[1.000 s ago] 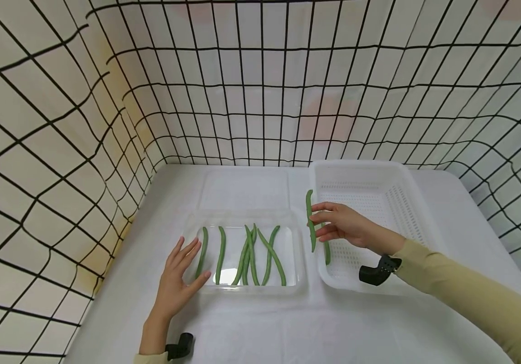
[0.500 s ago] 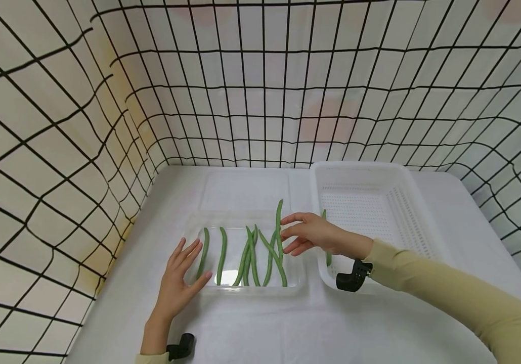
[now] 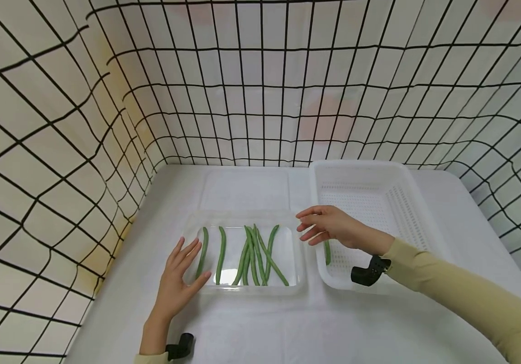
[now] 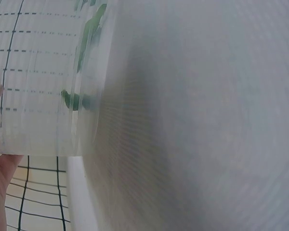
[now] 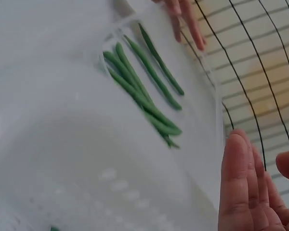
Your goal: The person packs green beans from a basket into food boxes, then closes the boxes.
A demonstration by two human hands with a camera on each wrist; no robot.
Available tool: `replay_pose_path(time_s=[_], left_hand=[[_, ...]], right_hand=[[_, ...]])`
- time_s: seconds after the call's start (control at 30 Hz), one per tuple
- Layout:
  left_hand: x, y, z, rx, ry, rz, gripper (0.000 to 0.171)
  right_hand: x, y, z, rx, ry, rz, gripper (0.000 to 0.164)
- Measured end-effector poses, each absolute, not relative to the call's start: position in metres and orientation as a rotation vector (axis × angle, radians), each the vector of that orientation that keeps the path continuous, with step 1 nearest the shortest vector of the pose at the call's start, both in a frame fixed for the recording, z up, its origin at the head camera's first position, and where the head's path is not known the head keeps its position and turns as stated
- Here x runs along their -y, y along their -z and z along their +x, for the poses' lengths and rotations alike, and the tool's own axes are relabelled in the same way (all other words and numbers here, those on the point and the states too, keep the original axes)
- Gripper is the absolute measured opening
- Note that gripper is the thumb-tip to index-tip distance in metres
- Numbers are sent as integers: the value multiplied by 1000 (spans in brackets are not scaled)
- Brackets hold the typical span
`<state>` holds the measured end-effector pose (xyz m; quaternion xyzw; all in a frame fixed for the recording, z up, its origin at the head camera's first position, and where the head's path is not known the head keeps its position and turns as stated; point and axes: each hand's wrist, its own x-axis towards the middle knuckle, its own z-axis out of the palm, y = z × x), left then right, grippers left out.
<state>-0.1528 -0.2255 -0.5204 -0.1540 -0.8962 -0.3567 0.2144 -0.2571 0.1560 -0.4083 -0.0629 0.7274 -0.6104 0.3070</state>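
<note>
Several green beans (image 3: pixel 221 255) lie in a clear plastic box (image 3: pixel 251 290), a few crossing each other toward its right half. At the box's left side is my left hand (image 3: pixel 176 283), fingers spread over the rim; in the left wrist view its thumb (image 4: pixel 6 168) shows beside the clear wall. My right hand (image 3: pixel 333 227) is over the near-left rim of a white perforated basket (image 3: pixel 356 194), its fingers loosely extended with nothing between them. Below that hand, one green bean (image 3: pixel 327 254) lies along the basket's left wall, its upper part hidden by the hand.
Black wire mesh (image 3: pixel 260 101) encloses the white-covered table (image 3: pixel 283 323) at the back and both sides. A faint clear flat panel (image 3: pixel 244 187) lies behind the box. Between box and basket runs a narrow gap.
My right hand has carried a green bean left from the basket's rim, let it go in the box among the others, and moved back right. The left hand has stayed put.
</note>
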Motion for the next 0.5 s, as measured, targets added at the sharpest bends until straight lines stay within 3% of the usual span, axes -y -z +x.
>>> replay_pose_path(time_s=[0.5], left_hand=[[225,519,-152,2494,980,-429,74]], right_hand=[[-234,434,-283,-1971,1669,147,55]])
